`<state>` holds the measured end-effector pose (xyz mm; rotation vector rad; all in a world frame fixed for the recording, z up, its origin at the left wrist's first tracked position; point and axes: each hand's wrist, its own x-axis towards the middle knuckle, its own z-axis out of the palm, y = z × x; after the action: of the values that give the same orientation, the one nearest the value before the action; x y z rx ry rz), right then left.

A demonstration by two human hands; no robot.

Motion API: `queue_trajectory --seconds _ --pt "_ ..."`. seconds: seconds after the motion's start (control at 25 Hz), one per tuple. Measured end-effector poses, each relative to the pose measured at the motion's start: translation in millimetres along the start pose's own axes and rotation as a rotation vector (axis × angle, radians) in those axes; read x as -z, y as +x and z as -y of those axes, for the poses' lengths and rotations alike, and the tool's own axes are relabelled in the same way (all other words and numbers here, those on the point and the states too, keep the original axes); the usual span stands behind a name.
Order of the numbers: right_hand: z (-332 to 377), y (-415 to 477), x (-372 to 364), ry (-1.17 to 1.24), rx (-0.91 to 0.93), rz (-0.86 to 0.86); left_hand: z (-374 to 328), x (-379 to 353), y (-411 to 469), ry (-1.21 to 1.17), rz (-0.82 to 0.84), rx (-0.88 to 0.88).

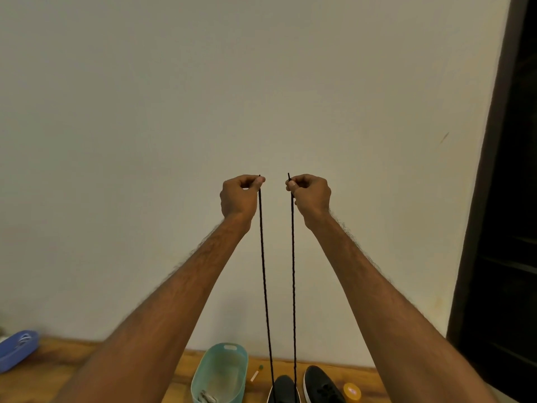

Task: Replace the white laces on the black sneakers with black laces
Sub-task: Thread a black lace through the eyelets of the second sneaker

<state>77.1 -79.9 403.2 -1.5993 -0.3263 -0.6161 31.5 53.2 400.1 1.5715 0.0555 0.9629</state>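
Black lace (293, 271) hangs pinched in left grip (238, 196) and right grip (311, 193) over sneakers (321, 385), teal basket (223, 370) alongside.

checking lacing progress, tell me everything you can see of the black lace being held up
The black lace is a thin, dark cord that looks twisted or braided. It shows as two strands, close together but apart, pulled nearly straight. They rise from the sneaker at the bottom edge of the view. The left hand pinches one end and the right hand pinches the other, at about equal height. A short tip pokes out above each pinch. How it threads through the sneaker cannot be seen.
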Motion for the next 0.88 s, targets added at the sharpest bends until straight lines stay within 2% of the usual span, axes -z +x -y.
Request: queue_trajectory --seconds 0.28,0.88 --pt "0.3 39.2 -0.3 -0.055 -0.015 -0.020 -1.0 -13.6 38.0 -0.024 0.006 0.045" --pt "-55.3 76.6 -24.2 -0.087 -0.103 -0.005 56.5 -37.4 78.2 -0.010 -0.016 0.147"
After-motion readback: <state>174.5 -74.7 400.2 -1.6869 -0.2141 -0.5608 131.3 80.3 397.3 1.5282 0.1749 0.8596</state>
